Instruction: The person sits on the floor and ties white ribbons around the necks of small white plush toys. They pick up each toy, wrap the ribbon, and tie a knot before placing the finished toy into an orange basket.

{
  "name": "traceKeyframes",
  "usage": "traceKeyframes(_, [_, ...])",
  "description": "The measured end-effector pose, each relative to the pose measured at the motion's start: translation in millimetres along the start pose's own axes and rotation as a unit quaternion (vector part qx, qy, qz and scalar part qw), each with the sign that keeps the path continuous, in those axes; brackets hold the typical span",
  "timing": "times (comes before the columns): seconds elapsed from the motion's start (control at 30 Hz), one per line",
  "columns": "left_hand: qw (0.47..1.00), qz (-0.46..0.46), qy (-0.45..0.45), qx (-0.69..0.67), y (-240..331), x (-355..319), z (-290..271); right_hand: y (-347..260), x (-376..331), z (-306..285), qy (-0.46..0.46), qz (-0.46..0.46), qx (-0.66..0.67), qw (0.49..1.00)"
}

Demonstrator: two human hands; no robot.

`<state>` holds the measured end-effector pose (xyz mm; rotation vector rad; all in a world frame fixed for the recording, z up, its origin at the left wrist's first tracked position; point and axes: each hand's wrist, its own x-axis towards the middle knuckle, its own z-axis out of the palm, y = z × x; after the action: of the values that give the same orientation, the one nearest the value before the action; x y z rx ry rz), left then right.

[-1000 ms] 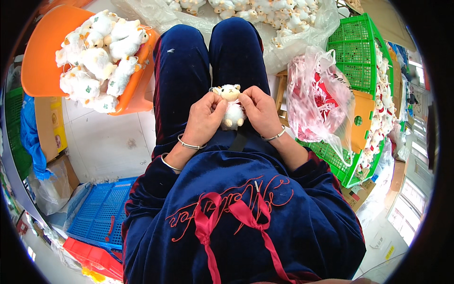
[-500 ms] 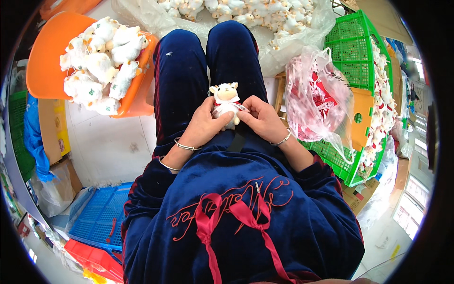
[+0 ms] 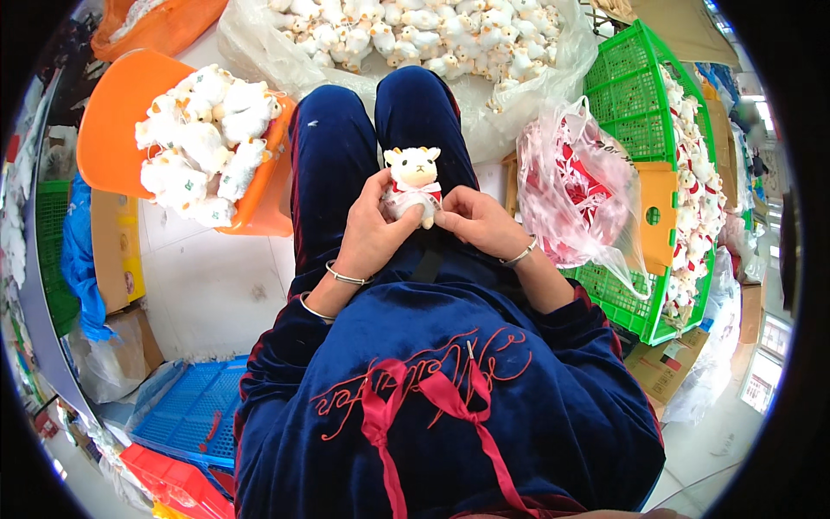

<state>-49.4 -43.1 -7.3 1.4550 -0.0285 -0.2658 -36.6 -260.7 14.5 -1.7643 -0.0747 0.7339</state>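
Left hand [image 3: 373, 221] gripping toy [image 3: 414, 166], right hand [image 3: 475, 223] alongside

I see 3 containers with stock: plastic sack [image 3: 246, 43] with white toys [image 3: 450, 36] up front, green crate [image 3: 626, 82] of red-trimmed toys [image 3: 694, 199] at right, clear bag [image 3: 562, 229] of red pieces [image 3: 584, 177] against it. Orange chair [image 3: 108, 134] carries another pile [image 3: 206, 143].

Toy is upright over the lap [image 3: 333, 173], facing up. Left hand half closed round its side, thumb across belly. Right hand partly curled, thumb near fingers at its other side; can't tell if it grips.

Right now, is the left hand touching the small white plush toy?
Touching. The head view shows the left hand holding the white plush toy, with the thumb lying across its lower front.
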Motion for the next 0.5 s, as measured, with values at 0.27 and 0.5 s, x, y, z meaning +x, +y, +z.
traceKeyframes(0.27, [0.996, -0.012, -0.075, -0.036, 20, -4, 7, -6, 4, 11, 0.040, -0.177, 0.115, 0.977])
traceKeyframes(0.5, [0.999, -0.005, -0.034, -0.016, 12, 1, -19, 4, -47, -111, 0.265, -0.191, 0.254, 0.911])
